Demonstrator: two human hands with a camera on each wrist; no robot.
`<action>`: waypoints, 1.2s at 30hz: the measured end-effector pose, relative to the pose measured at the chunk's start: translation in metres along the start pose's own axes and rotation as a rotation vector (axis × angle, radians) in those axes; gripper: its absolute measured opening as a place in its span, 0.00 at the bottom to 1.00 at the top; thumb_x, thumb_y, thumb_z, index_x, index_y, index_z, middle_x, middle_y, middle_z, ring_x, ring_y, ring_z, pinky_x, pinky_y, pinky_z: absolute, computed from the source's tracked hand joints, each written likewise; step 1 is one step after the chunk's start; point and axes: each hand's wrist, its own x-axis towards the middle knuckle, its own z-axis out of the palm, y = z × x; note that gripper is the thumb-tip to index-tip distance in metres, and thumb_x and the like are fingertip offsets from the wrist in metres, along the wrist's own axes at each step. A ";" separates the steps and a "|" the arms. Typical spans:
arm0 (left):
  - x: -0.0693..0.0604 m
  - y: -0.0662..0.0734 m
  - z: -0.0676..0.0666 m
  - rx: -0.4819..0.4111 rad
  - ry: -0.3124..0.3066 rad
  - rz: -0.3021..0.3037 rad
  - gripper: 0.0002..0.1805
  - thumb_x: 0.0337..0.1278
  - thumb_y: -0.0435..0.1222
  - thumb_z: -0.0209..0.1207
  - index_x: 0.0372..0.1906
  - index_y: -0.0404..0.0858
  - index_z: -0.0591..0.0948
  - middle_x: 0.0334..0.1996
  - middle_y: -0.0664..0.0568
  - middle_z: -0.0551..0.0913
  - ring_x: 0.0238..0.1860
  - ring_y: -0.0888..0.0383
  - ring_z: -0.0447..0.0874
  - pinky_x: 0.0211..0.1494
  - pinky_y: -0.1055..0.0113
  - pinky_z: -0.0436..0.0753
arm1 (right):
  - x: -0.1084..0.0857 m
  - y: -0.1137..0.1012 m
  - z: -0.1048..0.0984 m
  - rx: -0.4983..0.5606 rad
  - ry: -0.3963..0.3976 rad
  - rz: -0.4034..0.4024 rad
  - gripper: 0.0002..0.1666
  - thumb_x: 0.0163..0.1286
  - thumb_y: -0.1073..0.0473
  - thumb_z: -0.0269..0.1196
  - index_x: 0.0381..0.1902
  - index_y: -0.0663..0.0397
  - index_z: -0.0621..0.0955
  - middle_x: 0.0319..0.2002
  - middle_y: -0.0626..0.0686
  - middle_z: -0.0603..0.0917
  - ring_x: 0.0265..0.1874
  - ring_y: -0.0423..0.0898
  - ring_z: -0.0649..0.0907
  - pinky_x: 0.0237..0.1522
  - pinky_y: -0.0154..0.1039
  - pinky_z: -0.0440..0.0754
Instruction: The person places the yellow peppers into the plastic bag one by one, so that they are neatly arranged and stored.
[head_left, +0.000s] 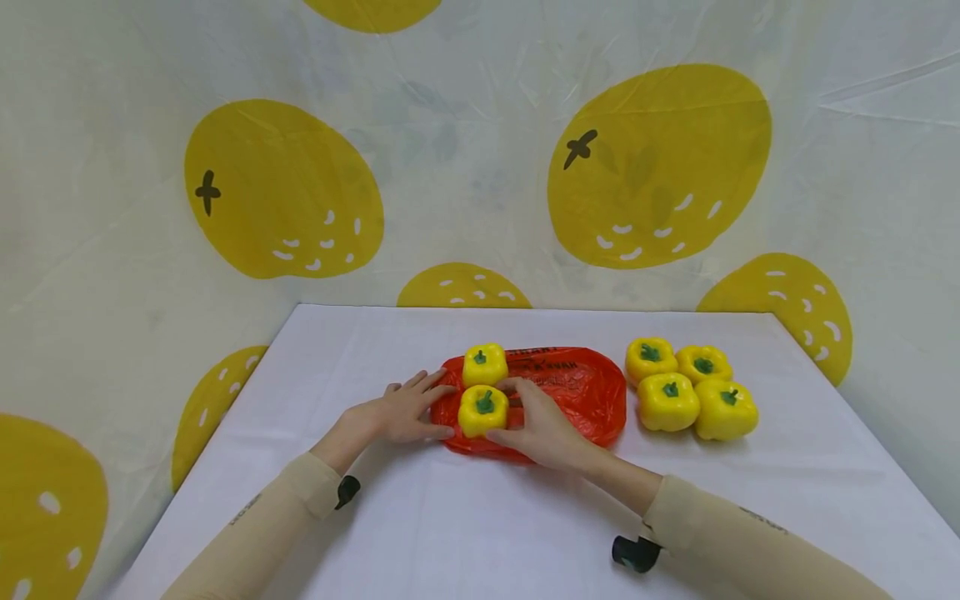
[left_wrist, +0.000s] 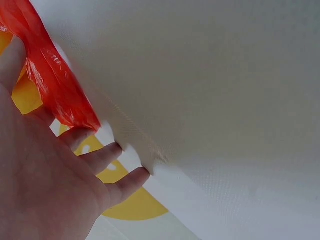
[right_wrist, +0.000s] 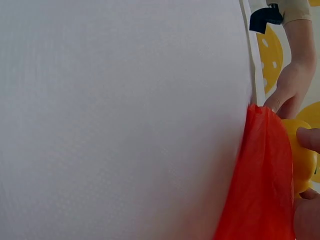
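The blocky yellow pepper (head_left: 472,418) in the right grip (head_left: 551,427) is glossy. Below that grip, the flat red plastic bag (head_left: 588,396) looks crinkled.

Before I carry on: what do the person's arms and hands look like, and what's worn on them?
The left sleeve and right sleeve are beige, each with a small dark marking along the forearm, too small to read. A small black fitting shows below each cuff. The left hand and right hand are ungloved. No cables show.
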 end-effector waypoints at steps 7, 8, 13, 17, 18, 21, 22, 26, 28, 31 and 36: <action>0.001 -0.001 0.001 0.005 -0.001 0.008 0.46 0.64 0.65 0.58 0.81 0.52 0.60 0.83 0.48 0.47 0.80 0.37 0.42 0.73 0.29 0.50 | 0.002 0.000 0.002 -0.012 0.013 -0.029 0.39 0.62 0.55 0.77 0.66 0.54 0.72 0.60 0.49 0.76 0.59 0.49 0.78 0.60 0.51 0.80; 0.001 -0.002 0.001 0.006 0.001 0.008 0.46 0.64 0.65 0.58 0.81 0.52 0.60 0.83 0.48 0.47 0.80 0.37 0.42 0.73 0.29 0.51 | 0.002 0.000 0.002 -0.012 0.013 -0.032 0.39 0.62 0.55 0.77 0.66 0.54 0.71 0.60 0.50 0.76 0.59 0.49 0.78 0.60 0.51 0.80; 0.002 -0.003 0.001 -0.003 -0.001 0.010 0.47 0.63 0.66 0.58 0.81 0.52 0.60 0.83 0.49 0.47 0.81 0.38 0.42 0.73 0.29 0.50 | 0.002 0.000 0.001 -0.014 0.011 -0.036 0.40 0.61 0.55 0.78 0.67 0.54 0.71 0.60 0.49 0.76 0.59 0.49 0.78 0.60 0.50 0.80; 0.002 -0.003 0.001 -0.013 -0.003 0.005 0.47 0.62 0.65 0.59 0.81 0.51 0.60 0.83 0.49 0.47 0.81 0.38 0.42 0.73 0.29 0.50 | 0.000 -0.001 -0.003 -0.010 0.002 -0.033 0.42 0.60 0.55 0.79 0.67 0.52 0.71 0.61 0.48 0.76 0.60 0.50 0.78 0.58 0.49 0.82; 0.002 -0.003 0.001 -0.013 -0.004 0.004 0.47 0.62 0.65 0.59 0.81 0.51 0.60 0.83 0.49 0.47 0.81 0.38 0.42 0.74 0.29 0.50 | -0.001 -0.002 -0.005 -0.008 -0.002 -0.034 0.42 0.60 0.55 0.78 0.67 0.52 0.71 0.61 0.48 0.76 0.60 0.50 0.78 0.58 0.48 0.82; 0.002 -0.005 0.001 -0.013 -0.004 0.003 0.47 0.62 0.65 0.59 0.81 0.51 0.61 0.83 0.48 0.47 0.81 0.38 0.42 0.73 0.29 0.50 | -0.004 -0.004 -0.011 0.011 -0.027 -0.040 0.42 0.62 0.56 0.77 0.69 0.52 0.69 0.62 0.49 0.75 0.61 0.52 0.78 0.55 0.47 0.83; 0.002 -0.004 0.001 -0.014 -0.005 0.004 0.47 0.62 0.65 0.59 0.81 0.51 0.61 0.83 0.48 0.47 0.81 0.38 0.42 0.73 0.29 0.50 | -0.005 -0.004 -0.013 0.024 -0.038 -0.045 0.42 0.62 0.57 0.77 0.70 0.52 0.69 0.63 0.50 0.75 0.62 0.53 0.78 0.55 0.47 0.84; 0.003 -0.004 0.001 -0.020 -0.007 0.002 0.47 0.62 0.65 0.59 0.81 0.51 0.60 0.83 0.49 0.47 0.81 0.38 0.42 0.74 0.29 0.49 | -0.008 -0.002 -0.025 0.071 -0.082 -0.080 0.41 0.65 0.61 0.74 0.71 0.56 0.67 0.64 0.55 0.74 0.61 0.57 0.79 0.51 0.44 0.86; 0.003 -0.003 0.001 -0.022 -0.007 -0.001 0.47 0.62 0.65 0.59 0.81 0.51 0.60 0.83 0.49 0.47 0.81 0.39 0.41 0.74 0.30 0.49 | -0.010 0.000 -0.032 0.069 -0.095 -0.103 0.40 0.66 0.61 0.73 0.71 0.57 0.67 0.65 0.57 0.75 0.61 0.57 0.79 0.51 0.43 0.85; 0.002 -0.003 0.001 -0.025 -0.008 -0.003 0.47 0.62 0.65 0.59 0.81 0.51 0.60 0.83 0.49 0.47 0.81 0.39 0.41 0.74 0.30 0.49 | -0.012 0.004 -0.040 0.048 -0.106 -0.138 0.36 0.67 0.59 0.73 0.69 0.57 0.70 0.64 0.58 0.76 0.60 0.57 0.80 0.52 0.43 0.85; 0.001 -0.004 0.002 -0.023 -0.008 -0.004 0.47 0.62 0.65 0.59 0.81 0.51 0.61 0.83 0.49 0.47 0.81 0.39 0.42 0.74 0.30 0.49 | -0.017 0.008 -0.052 0.008 -0.117 -0.174 0.30 0.67 0.57 0.73 0.64 0.52 0.75 0.59 0.55 0.80 0.57 0.56 0.82 0.52 0.46 0.86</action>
